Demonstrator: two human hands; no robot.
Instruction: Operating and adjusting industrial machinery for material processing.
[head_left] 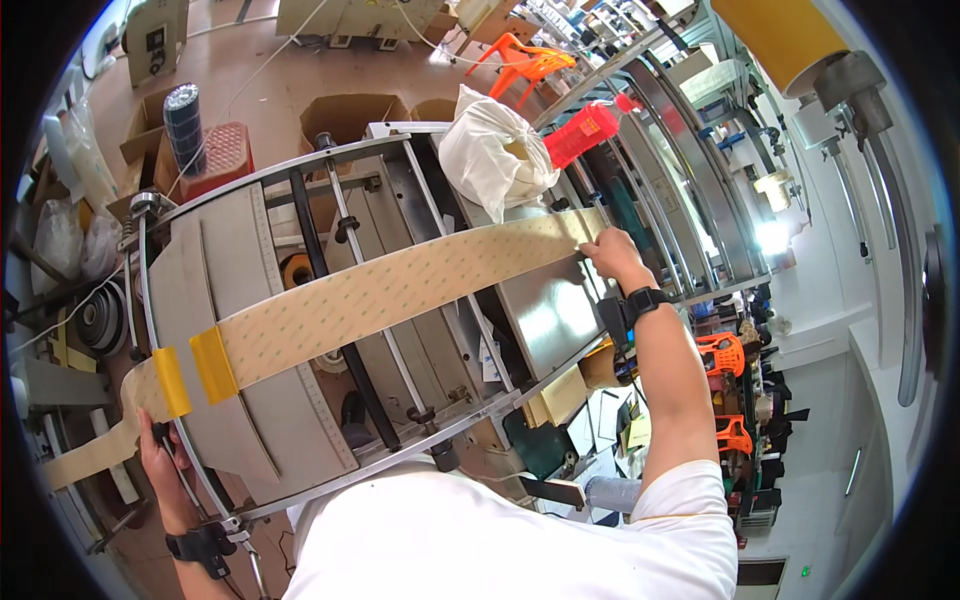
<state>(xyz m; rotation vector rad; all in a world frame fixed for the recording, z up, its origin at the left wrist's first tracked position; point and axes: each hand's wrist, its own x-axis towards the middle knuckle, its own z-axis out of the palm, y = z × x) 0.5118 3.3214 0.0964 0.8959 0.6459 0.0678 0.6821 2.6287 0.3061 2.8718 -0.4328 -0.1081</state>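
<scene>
Head view: a long metal machine (235,255) with cross rods, rails and grey plates takes up the middle. Across its top, from its right part to its left end and on past that end, runs a long beige strip (400,295) with rows of small green marks. Well beyond the machine's far edge, toward its right, stands an orange chair (510,65). Just past that far edge sits an open cardboard box (350,117). Off the machine's far left corner is a red stool (222,160). At the machine's far edge, right of its middle, rests a white-wrapped bundle (485,150); at its far left corner, a dark blue roll (184,125) stands by the stool. Right beside the bundle, over the machine's right part, is a red bottle (585,133). There too, the right hand (615,255) pinches the strip near its end. By the machine's left end, the left hand (163,465) has fingers against the strip's lower edge; whether they clasp it, I cannot tell. Near that same end of the machine, two yellow tape pieces (213,365) cross the strip
</scene>
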